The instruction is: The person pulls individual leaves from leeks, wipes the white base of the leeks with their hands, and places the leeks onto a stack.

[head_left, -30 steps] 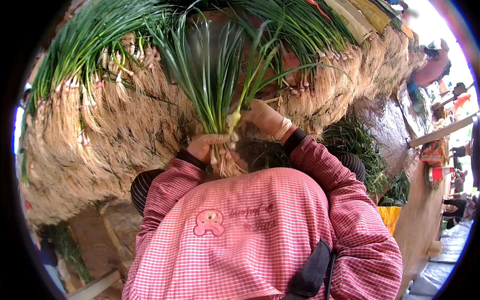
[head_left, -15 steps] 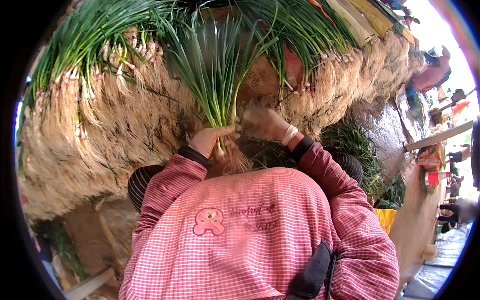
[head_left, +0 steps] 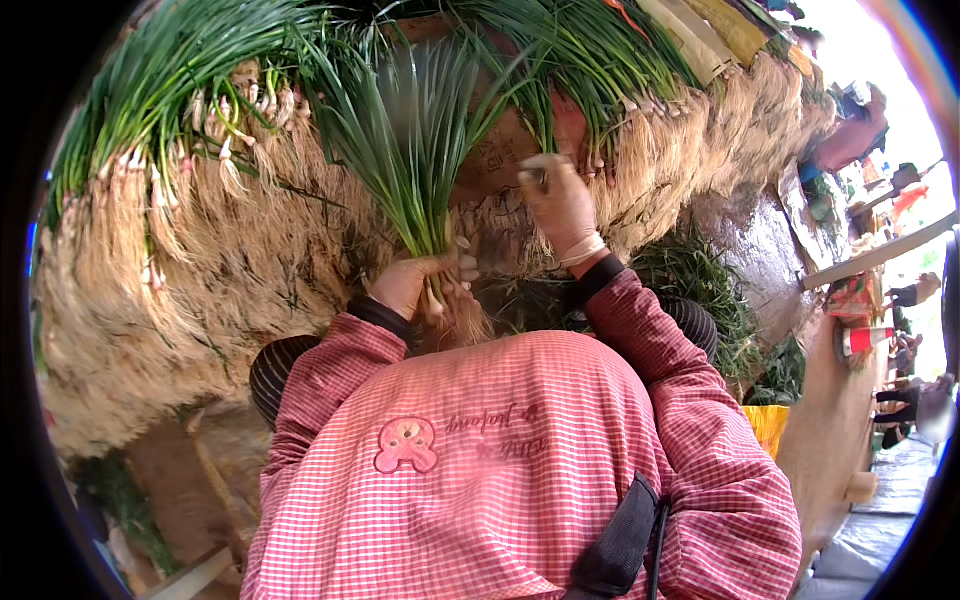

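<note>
A bunch of green garlic [head_left: 425,185] stands upright in front of my chest, its long leaves fanning away from me. My left hand [head_left: 408,284] is closed round its lower stems, with pale fingertips showing on the right side. Small white bulbs and tangled roots [head_left: 458,318] hang below the grip. My right hand [head_left: 562,205] is up and to the right of the bunch, apart from it, close to the heaped green garlic [head_left: 610,130]. Its fingers are curled in toward the thumb; what they hold, if anything, cannot be made out. A pale band circles that wrist.
More green garlic [head_left: 190,95] lies heaped along the far side, over a thick mat of roots [head_left: 190,320]. A brown printed carton [head_left: 490,165] shows behind the bunch. Loose green leaves [head_left: 715,290] lie at my right; farther off are a traffic cone [head_left: 866,341] and people.
My right hand has moved away from the bunch, up and to the right toward the heap. My left hand keeps its grip on the bunch in nearly the same place.
</note>
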A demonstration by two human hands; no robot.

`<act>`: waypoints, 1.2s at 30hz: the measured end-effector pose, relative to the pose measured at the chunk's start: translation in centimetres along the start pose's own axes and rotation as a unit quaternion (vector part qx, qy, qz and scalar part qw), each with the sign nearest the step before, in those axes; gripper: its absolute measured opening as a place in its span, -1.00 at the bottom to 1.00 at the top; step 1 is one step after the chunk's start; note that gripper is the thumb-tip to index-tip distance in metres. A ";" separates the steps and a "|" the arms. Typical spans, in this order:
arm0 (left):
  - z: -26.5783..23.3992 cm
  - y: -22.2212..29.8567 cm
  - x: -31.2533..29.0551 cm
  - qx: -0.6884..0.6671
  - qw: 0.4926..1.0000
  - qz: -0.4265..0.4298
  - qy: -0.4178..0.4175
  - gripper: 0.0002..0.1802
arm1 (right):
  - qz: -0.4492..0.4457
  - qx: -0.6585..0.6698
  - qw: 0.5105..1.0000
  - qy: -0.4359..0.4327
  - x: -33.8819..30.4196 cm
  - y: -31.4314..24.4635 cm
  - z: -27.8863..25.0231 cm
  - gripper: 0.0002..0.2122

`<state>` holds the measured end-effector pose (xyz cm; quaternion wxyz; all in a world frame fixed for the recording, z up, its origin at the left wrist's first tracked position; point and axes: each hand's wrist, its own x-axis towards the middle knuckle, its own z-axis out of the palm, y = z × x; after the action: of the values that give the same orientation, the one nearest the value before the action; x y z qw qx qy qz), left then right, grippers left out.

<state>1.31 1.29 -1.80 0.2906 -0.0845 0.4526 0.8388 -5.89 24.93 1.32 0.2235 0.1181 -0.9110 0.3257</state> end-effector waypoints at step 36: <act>1.1 2.6 -0.3 0.040 0.997 0.032 0.053 -0.59 | -0.148 -0.174 0.931 -0.285 -5.5 -0.5 0.3 -0.85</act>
<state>0.20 0.94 0.82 0.2424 -0.1024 0.5028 0.8234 -1.00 24.72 -1.23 0.0173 0.2985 -0.9511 0.0777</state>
